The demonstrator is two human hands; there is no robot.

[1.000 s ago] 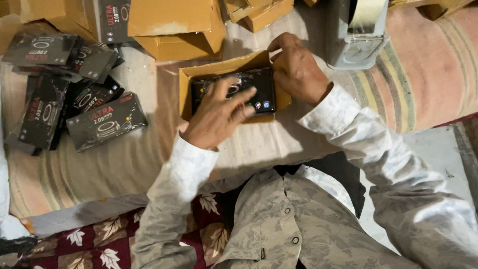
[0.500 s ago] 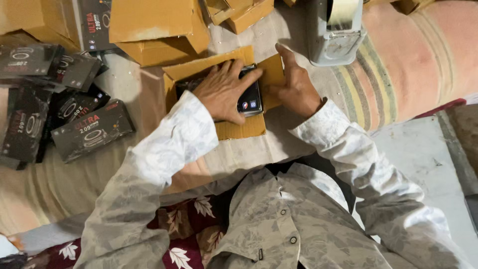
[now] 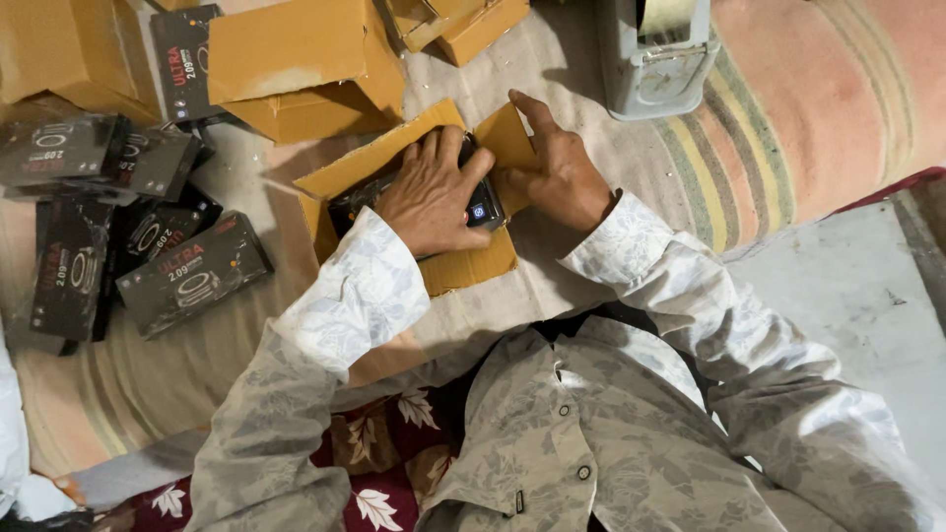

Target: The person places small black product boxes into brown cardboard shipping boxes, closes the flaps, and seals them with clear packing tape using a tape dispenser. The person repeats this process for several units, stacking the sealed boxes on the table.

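We see a flat box (image 3: 488, 209) lying in an opened cardboard carton (image 3: 463, 271), under our left hand (image 3: 434, 192), with our right hand (image 3: 562, 177) touching its right end. Wrapped boxes (image 3: 138, 246) lie piled to the left, more cartons (image 3: 296, 69) lie behind, and a tape dispenser (image 3: 655, 59) stands behind to the right.

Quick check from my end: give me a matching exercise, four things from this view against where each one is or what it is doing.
Things:
1. left hand
2. right hand
3. tape dispenser
4. pile of black boxes

Places or states:
A. far left on the cloth
B. presses flat on the black box
C. lifts the cardboard flap
D. top, right of centre

Pairs: 1-B, 2-C, 3-D, 4-A
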